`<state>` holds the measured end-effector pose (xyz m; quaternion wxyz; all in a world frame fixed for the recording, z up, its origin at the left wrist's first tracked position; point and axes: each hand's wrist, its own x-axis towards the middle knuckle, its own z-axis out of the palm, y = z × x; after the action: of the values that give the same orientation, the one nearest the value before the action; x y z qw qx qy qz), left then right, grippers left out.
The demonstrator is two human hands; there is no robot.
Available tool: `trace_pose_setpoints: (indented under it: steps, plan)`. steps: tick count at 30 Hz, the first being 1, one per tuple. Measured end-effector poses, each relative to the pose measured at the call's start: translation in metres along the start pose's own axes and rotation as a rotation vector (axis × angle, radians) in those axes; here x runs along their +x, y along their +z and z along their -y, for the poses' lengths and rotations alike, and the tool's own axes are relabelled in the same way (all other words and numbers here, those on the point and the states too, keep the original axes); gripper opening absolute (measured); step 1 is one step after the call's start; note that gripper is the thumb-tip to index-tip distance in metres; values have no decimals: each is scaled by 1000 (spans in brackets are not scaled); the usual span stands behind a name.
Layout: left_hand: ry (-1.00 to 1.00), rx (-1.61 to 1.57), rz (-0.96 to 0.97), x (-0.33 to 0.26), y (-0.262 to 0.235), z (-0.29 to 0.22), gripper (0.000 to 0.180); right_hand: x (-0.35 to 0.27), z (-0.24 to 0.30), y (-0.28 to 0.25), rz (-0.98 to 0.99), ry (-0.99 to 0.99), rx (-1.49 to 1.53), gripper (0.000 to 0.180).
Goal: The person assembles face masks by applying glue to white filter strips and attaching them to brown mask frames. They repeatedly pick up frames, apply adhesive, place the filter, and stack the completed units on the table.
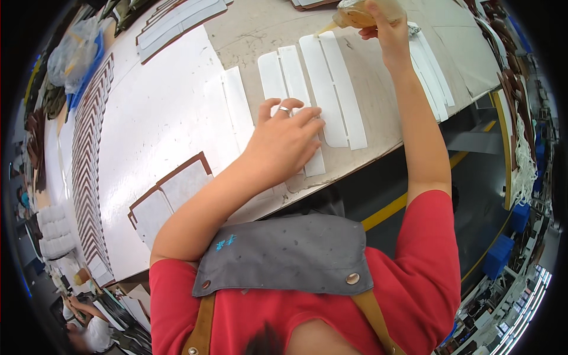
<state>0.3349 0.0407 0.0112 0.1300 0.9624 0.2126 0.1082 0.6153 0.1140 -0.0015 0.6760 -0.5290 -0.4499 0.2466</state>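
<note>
One bottle (353, 16), probably light, squeezable; right hand (389, 31), fingers wrapped round its body. Left hand (288, 137), fingers spread over strips (324, 97): likely thin, bendy; hold by edges.

Clear plastic bag (70, 58) heaped at blue tray (94, 66), far left, white cords (523, 168) (tangled-looking) hung at right, blue crates (499, 257) placed below, white-shirted person (98, 335) seen lower left

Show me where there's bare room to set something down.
Widest: the white tabletop between the fanned brown-edged pieces and the nearest white strip. Smaller: the patch right of the far-right strips. Crowded: around the left hand, where more strips lie side by side.
</note>
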Motion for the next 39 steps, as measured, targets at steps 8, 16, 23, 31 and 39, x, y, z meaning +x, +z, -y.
trace_pose_setpoints:
  steps: [8, 16, 23, 31, 39]
  plan:
    - [-3, -10, 37, 3, 9, -2, 24, -2, -8, -7, -32, 47, -9, 40]
    - [-4, -10, 4, 5, 11, -3, 21, -47, 21, -24, 88, 91, -111, 43]
    - [8, -18, -28, 5, 12, -4, 21, -91, 36, -41, 108, 170, -49, 49]
    - [3, -24, -19, 5, 10, -5, 20, -121, 46, -55, 111, 273, 85, 49]
    - [-10, -19, -18, 4, 11, -5, 21, -29, 23, -25, -13, -38, -11, 43]
